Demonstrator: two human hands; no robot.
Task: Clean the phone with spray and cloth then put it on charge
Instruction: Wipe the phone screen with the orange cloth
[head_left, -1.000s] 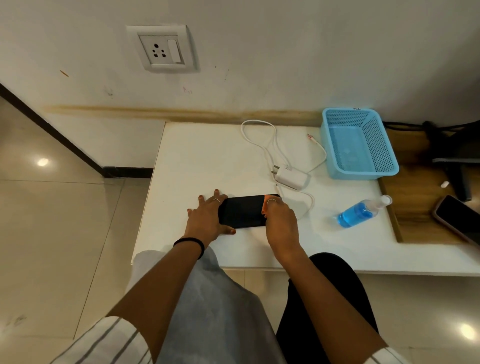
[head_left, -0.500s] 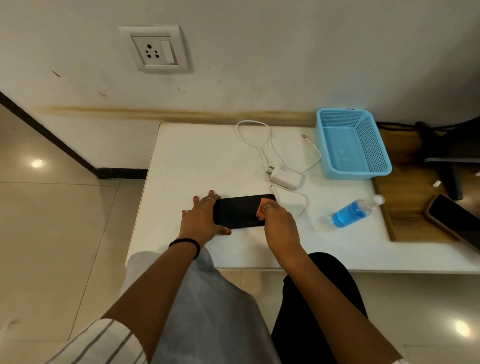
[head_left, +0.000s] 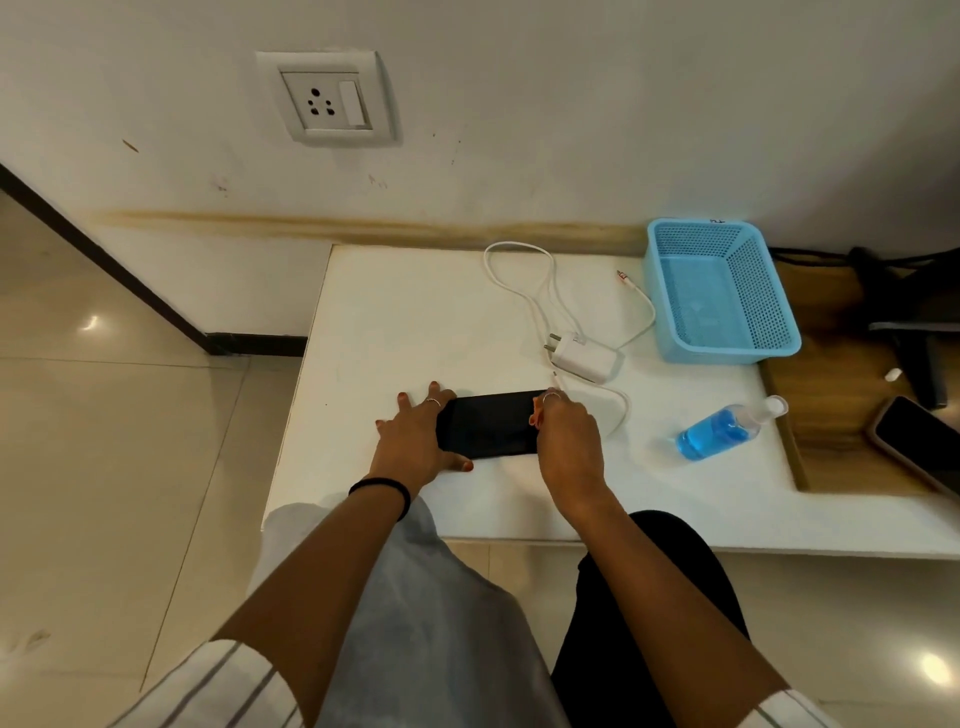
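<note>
Hands met at the phone (head_left: 488, 423) lying flat on the white table (head_left: 415, 322): the left hand (head_left: 415, 441) spread open, steadying its left end, the right hand (head_left: 569, 441) curled at its right end, pinching something orange. Charger (head_left: 584, 357) and blue spray bottle (head_left: 719, 432) lay just beyond.

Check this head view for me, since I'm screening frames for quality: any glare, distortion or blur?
Head view: bright light glints on the floor tiles; wide-angle bending bows the table edges; the phone screen reads dark without glare; both hands look sharp.
</note>
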